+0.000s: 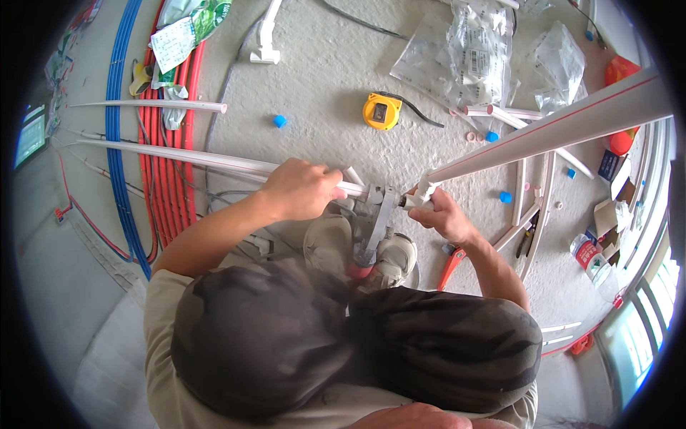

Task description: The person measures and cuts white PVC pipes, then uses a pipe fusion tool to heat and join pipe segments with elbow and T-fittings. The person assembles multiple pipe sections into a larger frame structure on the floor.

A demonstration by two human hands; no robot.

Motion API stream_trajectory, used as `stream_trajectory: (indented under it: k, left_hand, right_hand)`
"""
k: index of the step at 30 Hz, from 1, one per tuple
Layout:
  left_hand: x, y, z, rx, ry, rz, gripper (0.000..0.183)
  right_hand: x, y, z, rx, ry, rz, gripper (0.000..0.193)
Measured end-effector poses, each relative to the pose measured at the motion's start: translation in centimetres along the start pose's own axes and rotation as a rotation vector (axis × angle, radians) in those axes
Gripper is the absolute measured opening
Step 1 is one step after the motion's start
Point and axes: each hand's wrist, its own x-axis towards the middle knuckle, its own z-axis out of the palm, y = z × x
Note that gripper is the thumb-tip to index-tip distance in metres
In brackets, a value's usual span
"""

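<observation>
My left hand [304, 189] is closed over a long white pipe [236, 163] that runs in from the left. The pipe's near end meets a grey pipe-welding tool [380, 222], which stands upright between my shoes. On the tool's other side, my right hand [443, 216] grips a white pipe fitting [423, 193]. The fitting's end is against the tool's dark socket; how far it sits on it is hidden. From this fitting a thick white pipe with a red stripe [550, 127] slants up to the right.
A yellow tape measure [381, 111] lies ahead. An orange-handled tool [451, 268] is beside my right forearm. Red pipes [168, 171] and blue pipes [116, 129] cross the left floor. Plastic bags [479, 53], short pipes [520, 189] and a bottle [594, 266] lie right.
</observation>
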Motion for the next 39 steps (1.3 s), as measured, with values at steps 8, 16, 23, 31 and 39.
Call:
stream_trajectory:
  k: [8,16,23,31,39]
  left_hand:
    - [1.0,0.2,-0.5,-0.005,-0.052,-0.010,0.027]
    - [1.3,0.1,0.0,-0.053,-0.098,-0.041,0.024]
    - [1.5,0.4,0.6,-0.070,-0.049,-0.027,0.022]
    - [1.9,0.7,0.5,-0.086,-0.095,-0.045,0.023]
    - [2.3,0.9,0.5,-0.089,-0.145,-0.075,0.024]
  right_hand:
    - [0.4,-1.2,-0.2,0.070,-0.055,0.082,0.033]
    - [0.5,0.5,1.0,0.153,0.004,0.018,0.023]
    - [1.0,-0.2,0.5,0.129,-0.078,0.026,0.028]
    - [1.1,-0.3,1.1,0.124,-0.035,0.039,0.025]
    - [1.4,0.1,1.1,0.086,-0.026,0.002,0.025]
